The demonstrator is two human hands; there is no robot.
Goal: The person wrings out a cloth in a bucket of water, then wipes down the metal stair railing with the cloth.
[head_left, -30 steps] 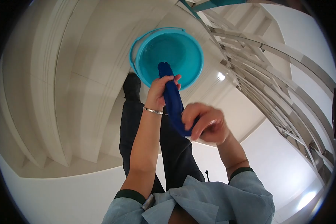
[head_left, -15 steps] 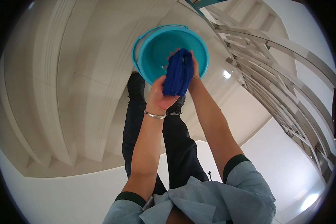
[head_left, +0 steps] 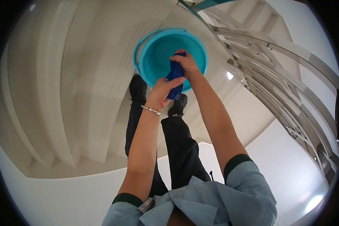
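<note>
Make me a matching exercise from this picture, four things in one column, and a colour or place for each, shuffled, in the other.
Column one:
1. Cloth
2. Bucket
3. Bracelet
4. Railing

Column two:
A. Silver, at the wrist of the left hand
B. Along the picture's right side
C. Dark blue, gripped by left hand and right hand
D. Turquoise and round

Pairs: 1-C, 2-D, 3-A, 4-B

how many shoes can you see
2: the left shoe at the lower left of the bucket in the picture, the right shoe just below the blue cloth; no others show.
</note>
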